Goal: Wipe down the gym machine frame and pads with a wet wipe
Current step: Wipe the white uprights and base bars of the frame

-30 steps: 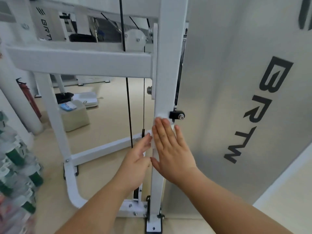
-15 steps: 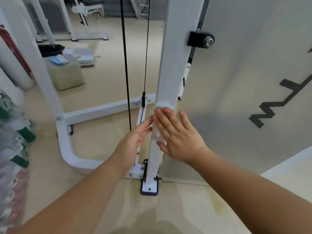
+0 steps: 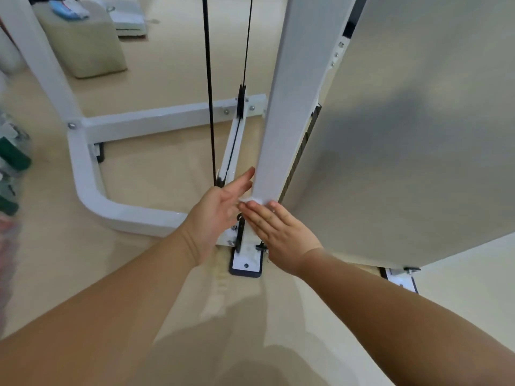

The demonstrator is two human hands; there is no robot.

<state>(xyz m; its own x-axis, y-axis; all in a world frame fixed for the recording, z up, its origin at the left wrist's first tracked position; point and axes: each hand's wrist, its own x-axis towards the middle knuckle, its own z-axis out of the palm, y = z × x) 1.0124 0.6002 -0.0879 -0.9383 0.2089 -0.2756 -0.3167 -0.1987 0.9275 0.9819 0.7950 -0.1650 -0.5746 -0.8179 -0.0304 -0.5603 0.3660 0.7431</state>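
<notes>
The right hand [image 3: 281, 232] lies flat against the front face of the white upright post [image 3: 289, 107], low down near its foot. Its fingers are straight and close together, pressing the wet wipe [image 3: 252, 200] to the metal. Only a crumpled white edge of the wipe shows past the fingertips. The left hand [image 3: 220, 210] is open too, palm turned toward the post's left side, fingers extended and touching that edge just beside the wipe. Both forearms reach in bare from the bottom of the view.

The post is a square, smooth-painted tube ending in a dark base plate [image 3: 246, 263] bolted to the beige floor [image 3: 156, 168]. Two thin black cables [image 3: 209, 93] run down just left of it. A rounded white base tube [image 3: 92, 190] curves off to the left. A large flat matte grey panel [image 3: 418, 135] stands at the right. A padded beige block [image 3: 83, 43] sits far back.
</notes>
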